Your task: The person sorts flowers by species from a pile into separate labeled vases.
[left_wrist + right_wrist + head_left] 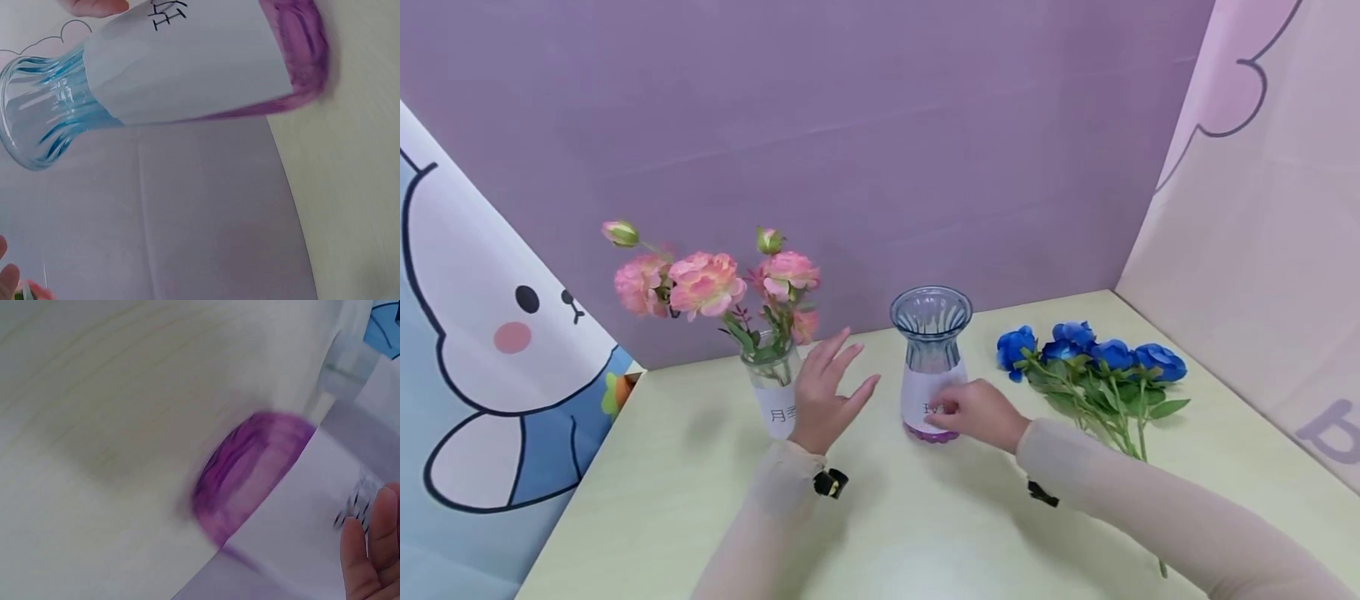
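Observation:
A glass vase (931, 358) with a blue flared neck and purple base stands upright, a white handwritten label (187, 69) round its body. My right hand (981, 412) is at the front of that label, fingers loosely bent; whether they touch it I cannot tell. In the right wrist view two fingers (355, 556) lie over the writing. My left hand (827, 396) is raised with fingers spread, holding nothing. It partly covers a second labelled glass vase (767, 392), which holds pink flowers (707, 283).
Several blue artificial flowers (1090, 354) lie on the pale table (925, 533) to the right, their green stems toward the front. A purple backdrop (865, 150) rises behind, with printed cartoon panels (512, 333) at the sides.

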Available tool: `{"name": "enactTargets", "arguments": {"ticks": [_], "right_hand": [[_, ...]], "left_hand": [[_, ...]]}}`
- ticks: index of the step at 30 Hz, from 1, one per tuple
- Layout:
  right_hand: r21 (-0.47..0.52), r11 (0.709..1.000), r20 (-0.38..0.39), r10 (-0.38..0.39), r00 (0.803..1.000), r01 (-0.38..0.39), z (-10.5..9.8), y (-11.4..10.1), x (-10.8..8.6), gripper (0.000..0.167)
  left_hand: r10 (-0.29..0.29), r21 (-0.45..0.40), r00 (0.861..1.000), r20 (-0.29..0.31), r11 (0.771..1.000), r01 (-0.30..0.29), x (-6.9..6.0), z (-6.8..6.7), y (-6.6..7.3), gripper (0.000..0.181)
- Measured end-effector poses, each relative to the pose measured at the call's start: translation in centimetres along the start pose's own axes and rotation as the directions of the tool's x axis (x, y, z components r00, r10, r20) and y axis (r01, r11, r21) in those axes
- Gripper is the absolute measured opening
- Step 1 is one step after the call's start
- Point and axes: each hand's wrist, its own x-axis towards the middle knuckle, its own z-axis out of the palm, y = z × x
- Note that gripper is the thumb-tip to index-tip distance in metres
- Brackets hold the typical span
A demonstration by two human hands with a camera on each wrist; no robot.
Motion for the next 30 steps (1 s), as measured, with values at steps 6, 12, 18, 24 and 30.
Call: {"name": "enactTargets", "arguments": {"ticks": [6,12,18,24,30], "right_hand": [[-0.118,0.992,-0.066,0.039,0.997,-0.047,-2.9,3.3,-1.9,0.024],[-0.177,0.979,-0.051,0.096,0.994,-0.104,-5.1,6.3,-4.0,0.026],[-0.085,0.977,-0.053,0.190,0.980,-0.194,-6.6,9.3,-6.8,0.033],[0.006,0.950,-0.068,0.313,0.947,-0.314,-7.3,11.9,-9.2,0.041],[0.201,0.868,-0.010,0.464,0.886,-0.453,-7.4,12.8,-10.4,0.040]], "left_hand": [[-0.062,-0.013,0.994,0.089,0.998,0.064,1.0,1.7,0.6,0.053],[-0.097,-0.015,0.988,0.121,0.995,0.099,1.9,3.4,0.9,0.057],[-0.126,-0.033,0.986,0.108,0.991,0.131,2.9,4.6,1.1,0.056],[-0.179,-0.074,0.981,0.078,0.980,0.185,2.7,5.3,1.4,0.056],[-0.253,-0.136,0.965,0.066,0.956,0.260,2.0,6.0,1.7,0.051]]}}
